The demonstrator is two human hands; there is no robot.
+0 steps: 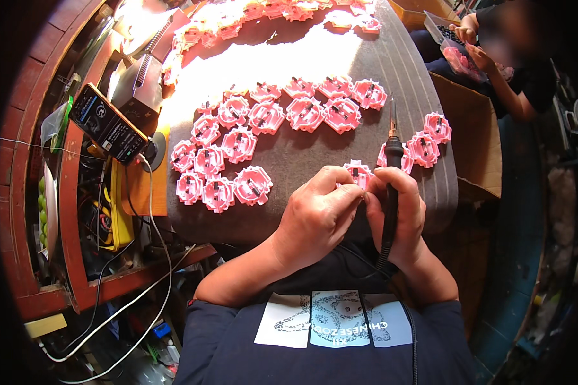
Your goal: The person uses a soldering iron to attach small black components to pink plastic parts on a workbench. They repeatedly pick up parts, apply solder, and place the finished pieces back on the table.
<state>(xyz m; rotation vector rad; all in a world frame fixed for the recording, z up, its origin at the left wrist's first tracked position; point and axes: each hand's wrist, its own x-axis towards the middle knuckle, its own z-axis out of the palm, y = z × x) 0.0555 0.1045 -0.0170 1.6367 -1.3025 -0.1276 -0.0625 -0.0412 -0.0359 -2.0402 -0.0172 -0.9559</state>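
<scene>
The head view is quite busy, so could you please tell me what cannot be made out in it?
In the head view:
Whatever the fingers may pinch: covered by them.
Near side of the pink part just beyond: behind the same fingers.
Farthest pink parts: cut off by the top edge.
Co-worker's head: blurred.

Housings (306,114): pink, with black fittings inside. Soldering iron (393,156): black handle, copper-toned shaft. Work surface (295,154): dark grey, fine pale stripes along the right side — bleached white under glare at the far end. Shirt (225,340): dark navy; three-panel print (336,321), white to pale blue, speckled black figure. Carton (472,138): brown. Bin (120,221): yellow.
</scene>
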